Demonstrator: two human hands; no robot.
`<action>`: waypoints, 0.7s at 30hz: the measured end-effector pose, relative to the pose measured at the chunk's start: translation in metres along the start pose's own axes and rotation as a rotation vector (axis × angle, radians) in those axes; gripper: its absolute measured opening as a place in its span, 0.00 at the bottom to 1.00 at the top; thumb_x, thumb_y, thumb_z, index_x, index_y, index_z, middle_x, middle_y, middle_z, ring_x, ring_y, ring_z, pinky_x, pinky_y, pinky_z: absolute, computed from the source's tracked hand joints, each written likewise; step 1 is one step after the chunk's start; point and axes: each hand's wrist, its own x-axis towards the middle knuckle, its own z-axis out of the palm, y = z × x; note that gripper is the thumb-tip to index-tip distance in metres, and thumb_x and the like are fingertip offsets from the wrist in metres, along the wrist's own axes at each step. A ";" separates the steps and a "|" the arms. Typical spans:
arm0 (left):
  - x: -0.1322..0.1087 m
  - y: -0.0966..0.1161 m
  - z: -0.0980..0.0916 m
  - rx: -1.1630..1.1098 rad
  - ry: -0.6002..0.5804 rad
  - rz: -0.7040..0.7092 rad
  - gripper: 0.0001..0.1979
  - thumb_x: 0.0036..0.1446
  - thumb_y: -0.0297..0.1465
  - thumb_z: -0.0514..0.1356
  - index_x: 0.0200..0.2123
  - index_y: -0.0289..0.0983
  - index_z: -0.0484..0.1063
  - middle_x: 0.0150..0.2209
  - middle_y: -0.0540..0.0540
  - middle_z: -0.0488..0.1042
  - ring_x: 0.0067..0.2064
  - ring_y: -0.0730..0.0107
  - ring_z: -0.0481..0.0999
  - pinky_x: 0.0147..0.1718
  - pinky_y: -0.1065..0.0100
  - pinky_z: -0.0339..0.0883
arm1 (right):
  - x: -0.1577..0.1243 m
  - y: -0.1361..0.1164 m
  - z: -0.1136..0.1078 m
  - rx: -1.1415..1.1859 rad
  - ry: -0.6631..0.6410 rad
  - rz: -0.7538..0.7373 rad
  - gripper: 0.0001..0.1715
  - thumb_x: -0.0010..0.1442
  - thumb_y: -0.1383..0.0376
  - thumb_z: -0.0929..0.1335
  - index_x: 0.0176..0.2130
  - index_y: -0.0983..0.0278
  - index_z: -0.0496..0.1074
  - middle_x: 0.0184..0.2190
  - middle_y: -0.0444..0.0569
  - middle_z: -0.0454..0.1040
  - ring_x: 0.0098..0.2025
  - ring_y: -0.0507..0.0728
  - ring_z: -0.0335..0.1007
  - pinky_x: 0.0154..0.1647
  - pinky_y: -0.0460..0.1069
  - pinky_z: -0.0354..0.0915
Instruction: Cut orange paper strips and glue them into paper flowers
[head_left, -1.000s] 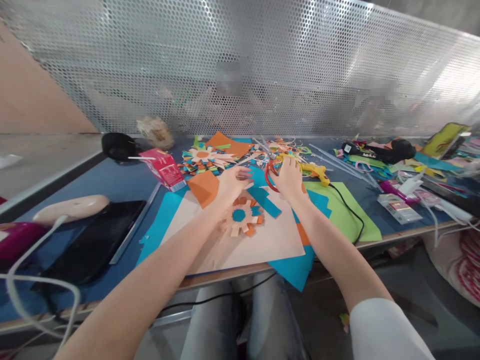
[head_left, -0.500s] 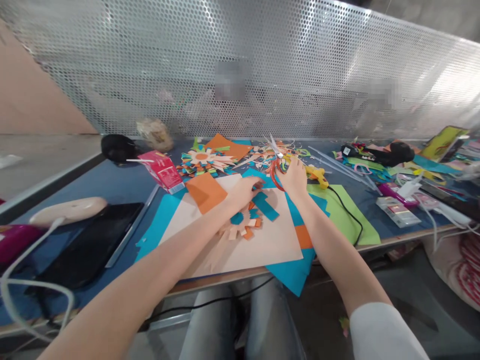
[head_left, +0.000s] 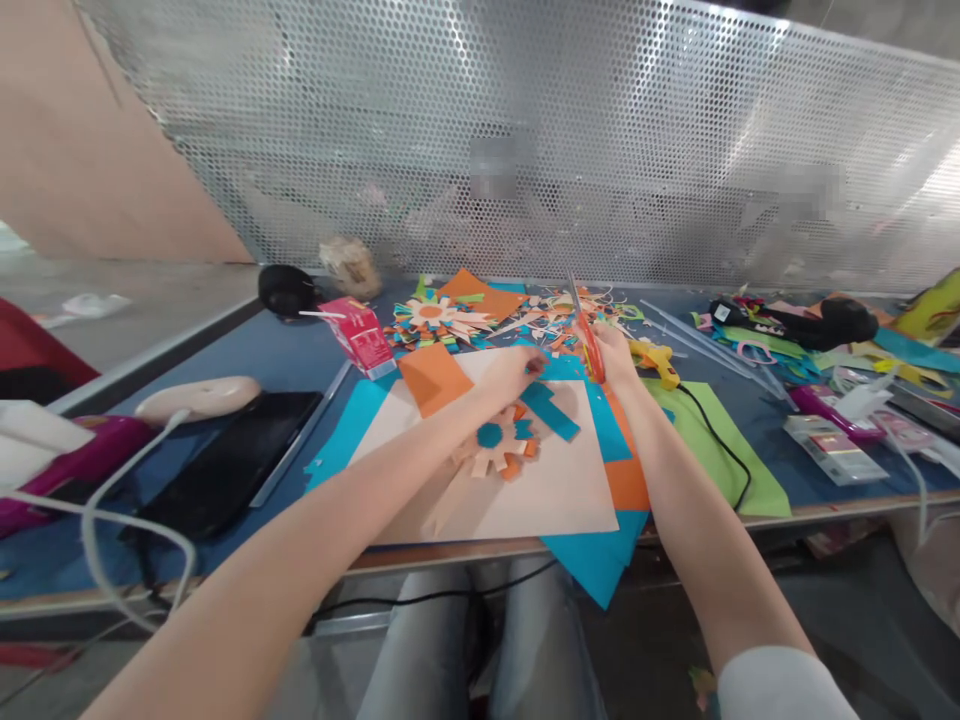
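My right hand (head_left: 616,355) is closed on orange-handled scissors (head_left: 589,345), blades pointing up and away. My left hand (head_left: 517,370) is over the pale sheet of paper (head_left: 562,495), its fingers curled in. What those fingers hold, if anything, I cannot make out. Just below them lies a blue paper strip (head_left: 551,412). Near my left wrist, on the pale sheet, is a paper flower (head_left: 490,436) with a blue centre and pale, orange and blue petals. An orange paper piece (head_left: 433,378) lies on the sheet's far left corner.
Behind the sheet are a finished-looking paper flower (head_left: 431,314) and paper scraps (head_left: 566,310). A yellow glue gun (head_left: 655,362) with a black cord rests right of my right hand, by green paper (head_left: 724,440). A pink drink carton (head_left: 361,338) and black phone (head_left: 232,460) are left.
The scissors have turned in my right hand, so their handles now show edge-on. My left hand stays curled by the blue strip. The whole view has shifted, with things appearing further right.
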 end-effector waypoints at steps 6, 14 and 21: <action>0.043 0.010 -0.011 -0.608 0.403 -0.172 0.15 0.42 0.25 0.62 0.37 0.29 0.72 0.34 0.39 0.77 0.36 0.64 0.77 0.38 0.64 0.71 | -0.004 -0.009 0.001 0.299 -0.157 0.202 0.21 0.45 0.48 0.70 0.28 0.62 0.65 0.19 0.42 0.68 0.16 0.49 0.61 0.11 0.45 0.58; 0.065 0.033 0.003 -0.772 0.486 -0.179 0.12 0.39 0.19 0.61 0.32 0.30 0.72 0.33 0.42 0.78 0.38 0.66 0.77 0.41 0.65 0.70 | -0.002 -0.005 0.002 0.206 -0.144 0.172 0.22 0.44 0.48 0.70 0.24 0.62 0.62 0.15 0.40 0.65 0.14 0.48 0.60 0.10 0.43 0.58; 0.062 0.036 0.003 -0.926 0.348 -0.173 0.15 0.39 0.21 0.60 0.36 0.29 0.73 0.37 0.39 0.78 0.42 0.61 0.76 0.42 0.62 0.70 | -0.003 -0.009 0.004 0.197 -0.060 0.188 0.24 0.43 0.48 0.71 0.25 0.62 0.60 0.18 0.39 0.65 0.15 0.48 0.60 0.10 0.44 0.56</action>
